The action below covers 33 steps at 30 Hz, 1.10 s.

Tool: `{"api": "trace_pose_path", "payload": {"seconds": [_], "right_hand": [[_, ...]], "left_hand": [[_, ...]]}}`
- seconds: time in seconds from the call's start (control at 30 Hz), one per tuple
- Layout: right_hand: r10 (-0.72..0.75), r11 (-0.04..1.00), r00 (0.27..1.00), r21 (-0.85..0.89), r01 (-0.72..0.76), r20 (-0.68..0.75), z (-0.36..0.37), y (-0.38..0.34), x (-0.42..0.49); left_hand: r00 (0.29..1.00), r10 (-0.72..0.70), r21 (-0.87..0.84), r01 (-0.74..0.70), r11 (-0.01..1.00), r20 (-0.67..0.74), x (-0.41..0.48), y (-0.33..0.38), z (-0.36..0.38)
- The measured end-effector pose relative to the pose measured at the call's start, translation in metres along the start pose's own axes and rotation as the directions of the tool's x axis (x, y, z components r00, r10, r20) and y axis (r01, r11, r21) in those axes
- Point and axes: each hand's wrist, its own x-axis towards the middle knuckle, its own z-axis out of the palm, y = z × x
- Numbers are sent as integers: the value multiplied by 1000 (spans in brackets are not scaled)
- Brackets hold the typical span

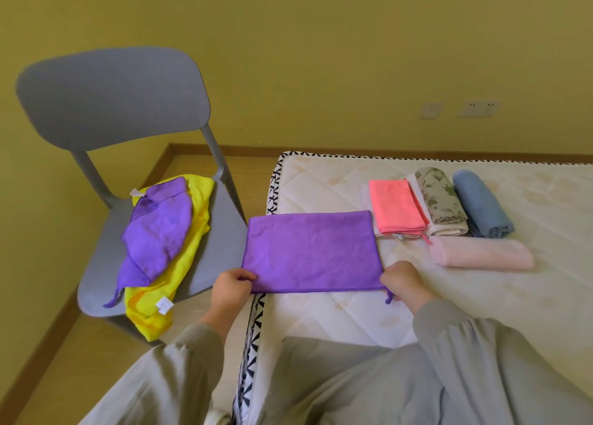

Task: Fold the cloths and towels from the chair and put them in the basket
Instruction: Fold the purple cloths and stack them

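Note:
A purple cloth (309, 251), folded in half, lies flat on the mattress corner (353, 315). My left hand (231, 288) pinches its near left corner. At the near right corner, my right hand (405, 281) pinches the cloth by its hanging loop. On the grey chair (106, 103) to the left lie a crumpled purple cloth (157, 235) and, under it, a yellow cloth (179, 270). Folded pieces sit on the mattress at the right: a pink cloth (396, 206), a leaf-print towel (439, 196), a blue towel (481, 204) and a pale pink towel (481, 252). No basket is in view.
A yellow wall with two sockets (478, 108) stands behind. Wooden floor (64, 344) shows around the chair. My grey-clad legs (337, 386) fill the bottom of the view, resting partly on the mattress.

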Motion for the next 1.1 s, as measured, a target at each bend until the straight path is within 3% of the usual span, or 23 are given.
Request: {"api": "trace_pose_path", "payload": {"seconds": [0.17, 0.33, 0.47, 0.57, 0.67, 0.73, 0.8, 0.87, 0.93, 1.03, 1.1], "right_hand": [[1, 999, 997, 46, 3, -72, 3, -1, -4], [5, 998, 1000, 71, -4, -8, 8, -2, -2], [-70, 982, 991, 169, 89, -112, 5, -10, 2], [-31, 972, 990, 227, 62, -137, -8, -12, 1], [1, 996, 1000, 88, 1, -21, -18, -8, -8], [40, 997, 995, -72, -33, 94, -19, -3, -16], [33, 959, 991, -284, 5, 126, -18, -3, -21], [-93, 895, 996, -438, 87, 8, -15, -8, -20], [-315, 873, 943, -424, 242, -110, -10, -20, -22], [-610, 744, 776, -455, 489, -163, 13, -40, -23], [-688, 650, 720, -519, 555, -93, 34, -46, -20]], "left_hand": [[991, -137, 28, 137, 990, -8, 1, -7, 2], [945, -315, -355, 324, 877, 83, -1, 1, 10], [963, -270, -478, 243, 844, 13, 2, 7, 9], [985, -171, -462, 154, 874, 5, -1, 16, 2], [992, -107, -317, 121, 941, 60, -4, 13, -6], [998, -30, -31, 32, 999, 53, -6, 8, -11], [998, 61, 266, -62, 962, 11, -7, 3, -15], [983, 172, 366, -139, 920, -60, -7, 4, -15], [945, 317, 453, -252, 855, -73, -5, 13, -8], [880, 469, 607, -411, 681, 70, -1, 28, 15], [852, 492, 669, -473, 573, 182, 3, 36, 35]]}}
